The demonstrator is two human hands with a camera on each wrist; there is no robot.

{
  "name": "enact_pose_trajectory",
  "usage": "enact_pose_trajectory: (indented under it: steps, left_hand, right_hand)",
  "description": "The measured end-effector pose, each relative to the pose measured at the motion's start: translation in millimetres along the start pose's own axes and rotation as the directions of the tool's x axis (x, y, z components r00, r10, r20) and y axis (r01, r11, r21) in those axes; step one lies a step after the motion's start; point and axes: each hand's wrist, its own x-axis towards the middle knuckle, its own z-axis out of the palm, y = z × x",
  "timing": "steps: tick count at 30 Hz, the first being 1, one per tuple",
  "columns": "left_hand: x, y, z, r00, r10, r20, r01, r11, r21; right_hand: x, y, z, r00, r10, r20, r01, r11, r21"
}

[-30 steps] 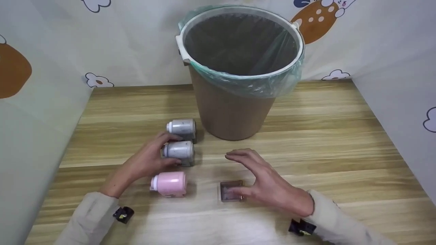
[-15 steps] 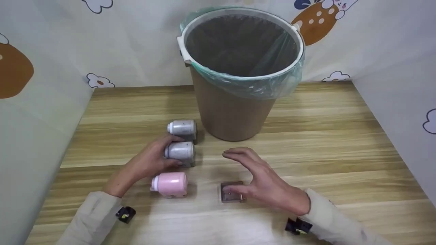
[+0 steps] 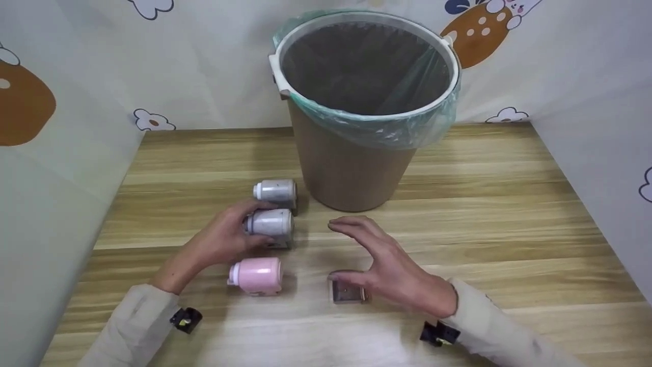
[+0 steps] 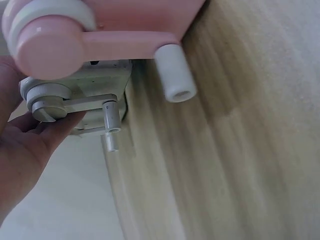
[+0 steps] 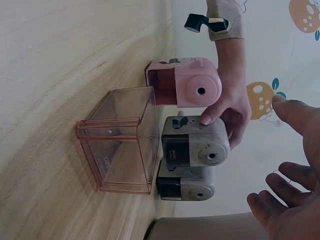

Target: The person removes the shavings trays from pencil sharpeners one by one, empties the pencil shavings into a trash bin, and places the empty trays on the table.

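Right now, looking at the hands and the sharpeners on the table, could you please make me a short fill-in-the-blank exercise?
1. The left hand grips the ____ of the two grey sharpeners.
2. The sharpener nearest the person is ____ in colour.
3. The right hand hovers over a small clear ____.
4. The bin is lined with a green ____.

Missing words: nearer; pink; box; bag
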Motion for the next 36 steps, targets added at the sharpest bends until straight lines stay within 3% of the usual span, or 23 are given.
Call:
enact_pose_trajectory:
  steps: [5,12,17,26,36]
  left_hand:
    - [-1.3,8.6,-9.2,1.0,-0.028,-0.004,0.028,0.999,0.019]
    - [-1.9,18.3,-14.2,0.998,0.052,-0.041,-0.05,0.997,0.064]
    - [-2.6,24.0,-17.4,0.995,0.076,-0.058,-0.071,0.993,0.093]
    - [-5.3,31.2,-20.8,0.998,0.016,-0.056,-0.011,0.995,0.098]
    - [-9.7,45.4,-32.2,0.996,0.011,-0.09,-0.003,0.996,0.092]
  right_hand:
    - [4.0,1,1,1.0,-0.017,-0.005,0.017,1.0,0.001]
    - [10.9,0,0,0.999,-0.051,-0.006,0.051,0.998,-0.021]
    - [17.2,0,-1,1.0,-0.006,0.005,0.006,1.0,-0.016]
    - [30.2,8,2,0.999,0.033,0.018,-0.033,0.999,0.035]
    - [34.9,12,-3,0.997,0.063,0.037,-0.065,0.996,0.064]
